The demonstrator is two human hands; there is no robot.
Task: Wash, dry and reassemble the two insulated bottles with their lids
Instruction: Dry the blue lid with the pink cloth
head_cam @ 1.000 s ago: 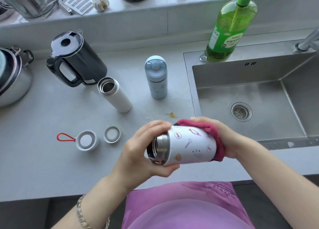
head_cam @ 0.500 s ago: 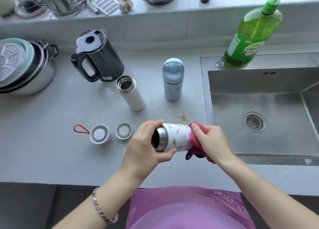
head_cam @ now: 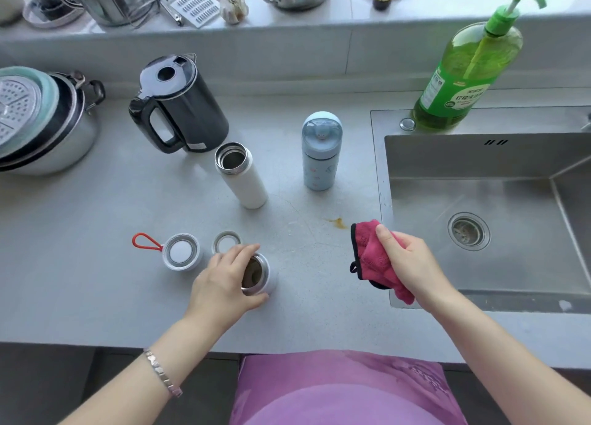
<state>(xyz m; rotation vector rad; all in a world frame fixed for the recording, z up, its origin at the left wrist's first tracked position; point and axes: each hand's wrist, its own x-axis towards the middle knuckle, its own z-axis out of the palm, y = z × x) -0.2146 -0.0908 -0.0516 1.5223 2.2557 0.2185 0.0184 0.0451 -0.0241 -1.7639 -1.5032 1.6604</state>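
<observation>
Head view: drying judged near done. Left hand (head_cam: 220,285) fingers (head_cam: 241,253) curled round open bottle (head_cam: 257,276), upright on desk (head_cam: 96,264); right hand (head_cam: 412,264) clamped on cloth (head_cam: 374,258). Second bottle (head_cam: 241,176) open nearby; lid (head_cam: 180,252), ring (head_cam: 227,242) unfitted; reassembly pending.

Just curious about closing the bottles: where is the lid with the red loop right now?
In the head view, the lid with the red loop lies on the counter, left of the ring and the left hand.

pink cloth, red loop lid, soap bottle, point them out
pink cloth (head_cam: 371,258), head view, folded middle
red loop lid (head_cam: 180,252), head view, white inner disc
soap bottle (head_cam: 479,56), head view, green body
</observation>
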